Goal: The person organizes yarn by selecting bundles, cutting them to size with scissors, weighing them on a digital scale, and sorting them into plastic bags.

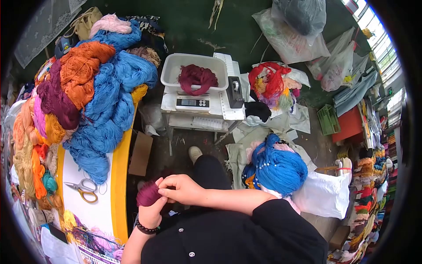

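My left hand [150, 214] is closed around a bundle of maroon yarn [148, 194] low in front of my body, with a dark bracelet on that wrist. Just beside it, my right hand [179, 189] pinches with thumb and fingertips close to the bundle. Whatever lies between those fingertips is too small to make out. Scissors [87, 192] with dark and gold handles lie on the white table [74, 169] at my left. Ahead, a white plastic tub [169, 72] holds a skein of maroon yarn [198, 79] above a digital scale [192, 103].
Blue yarn [112, 97] and orange yarn [83, 66] are heaped on the left table. A black tape dispenser [235, 92] stands beside the tub. Another blue yarn pile [279, 167] and a white bag [323, 193] are at my right, with a green basket [329, 119] beyond.
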Action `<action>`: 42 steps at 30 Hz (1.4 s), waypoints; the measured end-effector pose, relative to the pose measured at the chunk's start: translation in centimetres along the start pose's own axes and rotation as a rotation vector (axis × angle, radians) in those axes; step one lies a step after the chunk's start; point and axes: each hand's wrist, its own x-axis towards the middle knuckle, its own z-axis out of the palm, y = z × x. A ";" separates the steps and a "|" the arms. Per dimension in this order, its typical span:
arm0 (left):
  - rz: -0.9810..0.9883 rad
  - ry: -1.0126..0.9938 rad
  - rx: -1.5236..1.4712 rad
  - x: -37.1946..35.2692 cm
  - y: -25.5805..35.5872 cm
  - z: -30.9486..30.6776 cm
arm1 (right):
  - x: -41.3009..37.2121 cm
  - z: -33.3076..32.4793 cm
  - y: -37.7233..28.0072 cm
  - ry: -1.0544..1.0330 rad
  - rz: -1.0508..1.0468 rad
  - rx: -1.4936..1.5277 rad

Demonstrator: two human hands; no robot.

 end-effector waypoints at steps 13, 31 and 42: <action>0.028 0.097 -0.106 -0.6 0.0 -1.2 | -0.4 0.2 -0.5 -0.013 -0.059 -0.002; 0.063 0.044 -0.039 -1.2 0.8 -0.5 | -0.9 0.8 -1.2 0.062 0.050 0.098; -0.002 0.021 0.023 -1.3 0.6 0.1 | -1.3 1.0 -1.1 0.051 0.093 0.144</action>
